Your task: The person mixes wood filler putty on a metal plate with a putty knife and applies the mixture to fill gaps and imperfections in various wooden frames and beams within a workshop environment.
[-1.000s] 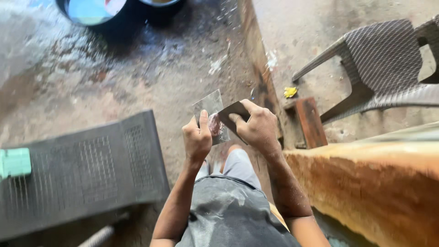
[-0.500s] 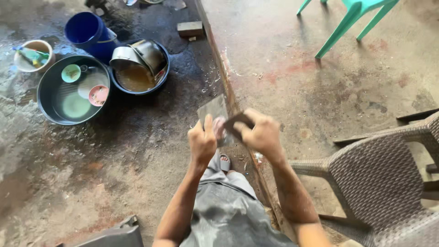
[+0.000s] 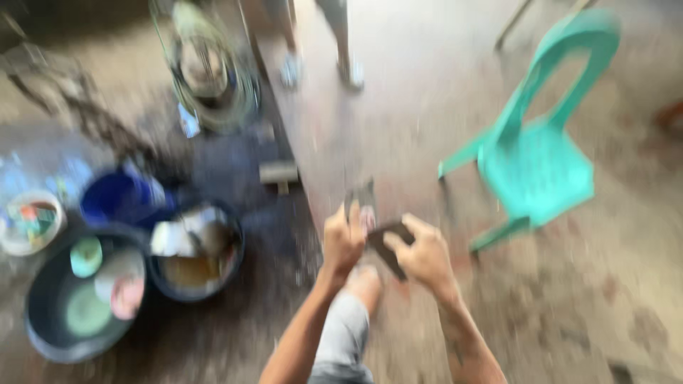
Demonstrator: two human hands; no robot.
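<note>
Blur covers the whole head view, so fine detail cannot be told. Near the middle of the frame, a small dark flat piece (image 3: 390,245) is grasped by the right hand (image 3: 423,256), with the fingers curled over its upper edge. A second, greyish flat piece (image 3: 363,199) is held upright in the left hand (image 3: 343,238), which is closed around its lower end; the two pieces are seen just beside each other, perhaps touching, between the two hands. Whether they are joined cannot be told. Both pieces are held in the air above the concrete floor (image 3: 398,107), over a bent knee (image 3: 363,284) in grey cloth.

To the left, on dark wet ground, a large dark basin (image 3: 43,334) is seen with pale green and pink dishes lying in it. Just beside it, a smaller dark basin (image 3: 231,267) is filled with brownish water and a metal pot. A blue bucket (image 3: 117,199) stands behind these, and a white bowl (image 3: 11,242) is placed at the far left edge. A coil of hose (image 3: 242,99) lies farther back. A teal plastic chair (image 3: 541,171) is set well apart to the right. At the top, the lower legs of another person (image 3: 341,43) are visible.
</note>
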